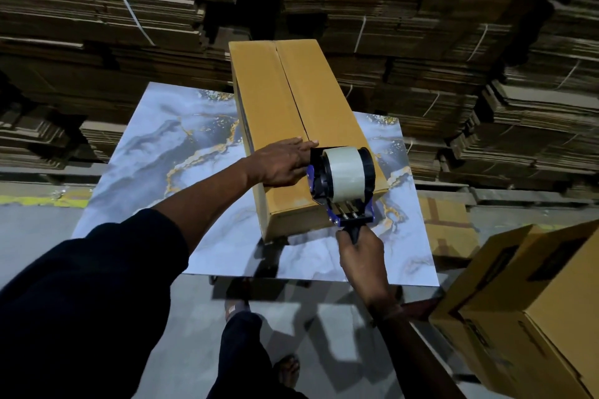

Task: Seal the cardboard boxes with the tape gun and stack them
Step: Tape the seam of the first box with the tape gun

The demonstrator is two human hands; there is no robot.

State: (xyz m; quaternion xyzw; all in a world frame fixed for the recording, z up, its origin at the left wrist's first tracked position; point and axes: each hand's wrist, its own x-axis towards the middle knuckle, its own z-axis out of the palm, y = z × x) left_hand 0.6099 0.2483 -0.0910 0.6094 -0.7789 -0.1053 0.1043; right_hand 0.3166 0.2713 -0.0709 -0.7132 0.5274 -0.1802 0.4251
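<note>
A long tan cardboard box (285, 97) lies on the marble-patterned table (155, 152), its two top flaps closed with a bare centre seam running away from me. My left hand (282, 163) rests flat, fingers spread, on the box's near top left of the seam. A blue and black tape gun (343, 178) with a pale tape roll sits over the box's near end at the seam. My right hand (361, 253) is closed round its black handle just off the box's near edge.
Other tan boxes (531, 308) with dark print stand stacked at the right, close to my right arm. Bundles of flat cardboard (421, 26) fill the whole background. A flat carton (450, 227) lies on the grey floor beyond the table's right edge. My feet show below.
</note>
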